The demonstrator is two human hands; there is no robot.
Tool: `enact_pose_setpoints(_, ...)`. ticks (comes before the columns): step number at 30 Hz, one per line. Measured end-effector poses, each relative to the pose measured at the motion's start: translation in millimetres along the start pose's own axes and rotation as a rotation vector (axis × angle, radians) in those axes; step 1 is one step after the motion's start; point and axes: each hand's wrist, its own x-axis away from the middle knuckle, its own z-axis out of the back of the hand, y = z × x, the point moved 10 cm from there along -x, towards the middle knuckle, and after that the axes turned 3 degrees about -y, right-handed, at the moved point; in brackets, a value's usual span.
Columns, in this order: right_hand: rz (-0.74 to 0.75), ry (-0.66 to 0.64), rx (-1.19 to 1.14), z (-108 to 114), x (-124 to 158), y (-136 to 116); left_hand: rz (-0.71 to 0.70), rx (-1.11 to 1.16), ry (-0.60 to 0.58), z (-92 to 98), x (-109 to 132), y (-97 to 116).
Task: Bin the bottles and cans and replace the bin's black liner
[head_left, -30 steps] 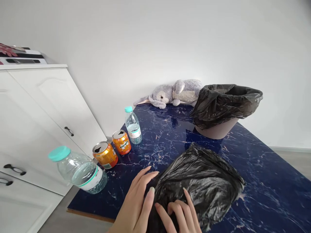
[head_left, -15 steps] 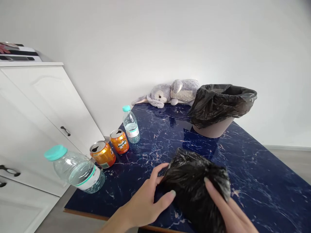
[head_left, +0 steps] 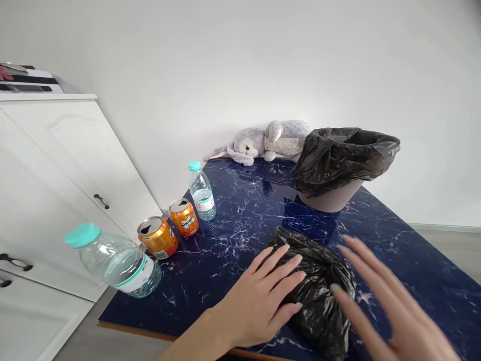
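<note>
A crumpled black plastic bag [head_left: 319, 306] lies on the dark blue marbled tabletop [head_left: 240, 200] near its front edge. My left hand [head_left: 259, 296] rests palm down on the bag's left side, fingers spread. To the right, my right hand [head_left: 394, 306] is held over the bag's right edge with its fingers apart, slightly blurred; whether its thumb touches the bag I cannot tell. Neither hand grips anything.
Along the left edge stand a large water bottle [head_left: 116, 265], two opened orange soda cans [head_left: 158, 240] and a smaller bottle [head_left: 203, 193]. A bin [head_left: 326, 195] lined with a black bag is at the back right, beside a grey plush rabbit [head_left: 259, 143]. White cabinets [head_left: 67, 165] flank the left.
My left hand has moved right and flattened onto the bag. My right hand has lifted off it and shifted right, fingers spreading. The bag looks flatter.
</note>
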Motion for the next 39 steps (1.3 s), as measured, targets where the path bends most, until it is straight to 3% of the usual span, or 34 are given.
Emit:
enact_pose_setpoints(2, 0.185, -0.062, 0.040, -14.7, 5.7, -33.4, -0.033, 0.012, -0.023, -5.9, -10.4, 0.2)
enact_pose_setpoints(5, 0.248, -0.143, 0.082, -49.7, 10.9, -42.2, -0.012, 0.016, -0.072, -19.2, -22.2, -13.2)
enact_pose_setpoints(10, 0.289, -0.248, 0.090, -102.9, 8.0, -0.7, 0.110, 0.040, -0.139, -34.6, -23.3, -52.8)
enact_pose_setpoints(14, 0.231, -0.295, 0.102, -125.6, -4.3, 39.3, 0.170, 0.042, -0.119, -30.5, -20.6, -68.2)
enact_pose_setpoints(16, 0.205, -0.326, 0.099, -129.6, -7.8, 46.8, 0.182, 0.041, -0.103, -29.1, -19.7, -69.9)
enact_pose_setpoints(19, 0.175, -0.348, 0.088, -118.2, -8.7, 40.5, 0.184, 0.051, -0.087, -31.6, -18.0, -70.1)
enact_pose_setpoints(22, 0.185, -0.335, 0.066, -87.0, -6.6, 17.0, 0.178, 0.075, -0.063, -34.1, -15.8, -70.7)
enact_pose_setpoints(25, 0.386, -0.293, 0.102, -55.7, 1.1, -22.5, 0.174, 0.091, -0.039, -31.3, -14.7, -70.5)
enact_pose_setpoints(28, 0.587, -0.235, 0.177, -42.8, 12.9, -46.1, 0.102, 0.109, -0.029, -24.2, -15.6, -61.0)
enact_pose_setpoints(33, 0.512, -0.161, 0.099, -35.8, 11.1, -26.7, -0.130, 0.269, -0.023, -18.5, -13.6, -34.8)
enact_pose_setpoints(39, 0.231, -0.135, -0.134, -16.7, 10.9, 14.2, -0.053, 0.374, 0.052, -18.1, -11.2, -46.7)
